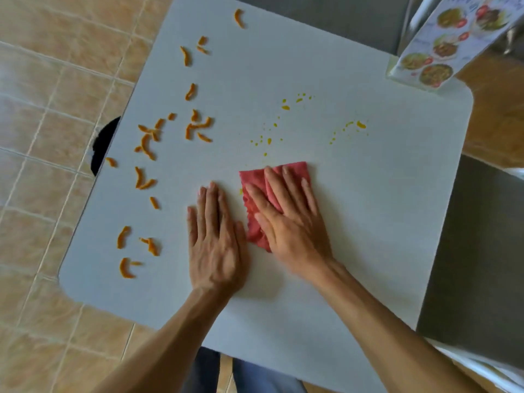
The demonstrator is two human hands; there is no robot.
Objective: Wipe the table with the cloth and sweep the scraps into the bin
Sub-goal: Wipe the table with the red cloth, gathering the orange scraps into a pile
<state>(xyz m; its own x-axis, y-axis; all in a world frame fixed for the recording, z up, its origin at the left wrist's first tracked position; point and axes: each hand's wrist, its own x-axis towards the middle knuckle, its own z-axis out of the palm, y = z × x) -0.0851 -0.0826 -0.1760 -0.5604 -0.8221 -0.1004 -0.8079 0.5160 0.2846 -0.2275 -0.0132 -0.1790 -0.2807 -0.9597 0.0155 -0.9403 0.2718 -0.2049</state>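
A folded red cloth (255, 182) lies on the white table (368, 222) near its middle. My right hand (289, 219) presses flat on the cloth with fingers spread, covering most of it. Flat on the bare tabletop just left of the cloth rests my left hand (215, 239), holding nothing. Several orange peel scraps (147, 143) are strewn along the table's left side. Yellow droplets (269, 137) speckle the surface beyond the cloth, and more yellow spots (357, 126) sit to the right. A dark bin (103, 146) peeks out below the table's left edge, mostly hidden.
A standing menu card (442, 49) with food pictures occupies the far right corner. Grey chair seats (476, 251) flank the right side and the far side (326, 18). Tan tiled floor (42, 109) surrounds the table on the left.
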